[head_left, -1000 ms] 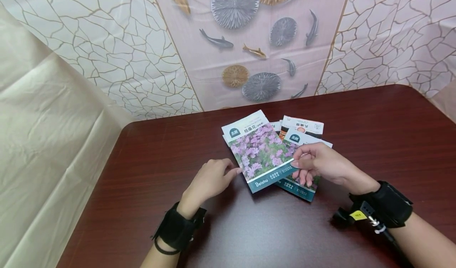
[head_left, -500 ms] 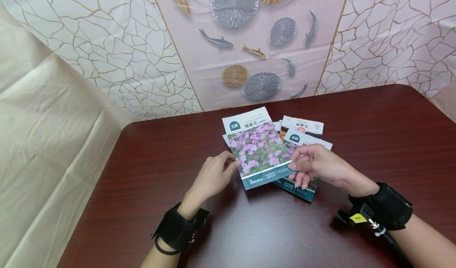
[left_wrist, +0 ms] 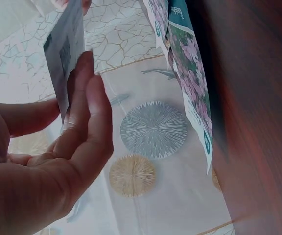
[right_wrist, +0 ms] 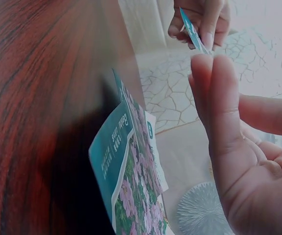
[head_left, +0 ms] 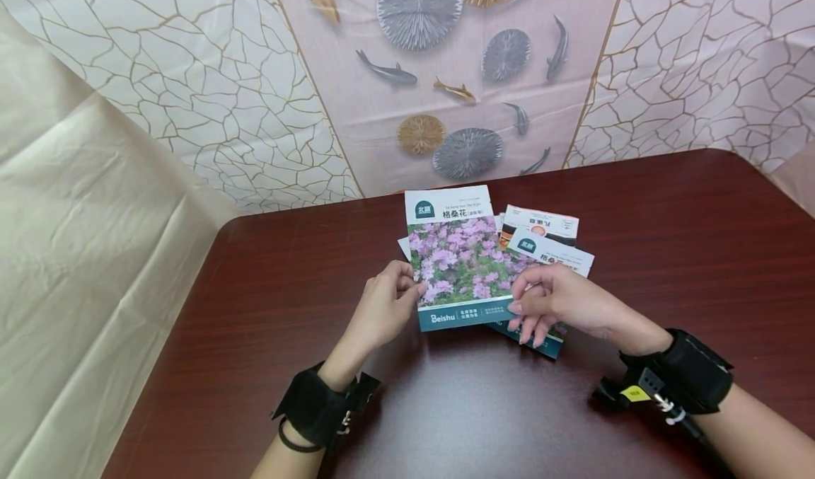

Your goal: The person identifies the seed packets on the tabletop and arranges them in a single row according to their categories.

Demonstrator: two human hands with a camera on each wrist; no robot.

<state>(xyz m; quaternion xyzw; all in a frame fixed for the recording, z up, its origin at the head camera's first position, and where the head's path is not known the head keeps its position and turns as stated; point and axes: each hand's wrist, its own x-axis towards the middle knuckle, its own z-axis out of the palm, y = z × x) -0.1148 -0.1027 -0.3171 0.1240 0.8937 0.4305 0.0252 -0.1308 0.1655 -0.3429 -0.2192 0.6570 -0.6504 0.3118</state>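
Both hands hold a flower seed packet (head_left: 455, 260) with a white top, pink-purple blossoms and a teal Beishu band. Its left edge is pinched between thumb and fingers of the left hand (head_left: 382, 306); the left wrist view shows the packet (left_wrist: 65, 58) edge-on there. At the lower right corner, the right hand (head_left: 569, 301) pinches it with thumb and fingers. The packet is raised, face toward the head camera. Behind and below it, a similar flower packet (head_left: 550, 249) lies on the pile, partly covered by the right hand.
A packet with a white and dark top (head_left: 547, 223) lies upside down at the back of the pile. All rest on a dark red-brown wooden table (head_left: 305, 267). A patterned cloth (head_left: 376, 146) hangs behind it, and a cream cloth (head_left: 83, 252) on the left.
The held packet has been raised and turned from tilted to nearly upright, moving slightly left off the pile. The left hand has moved a little upward along its edge; the right hand slightly left.
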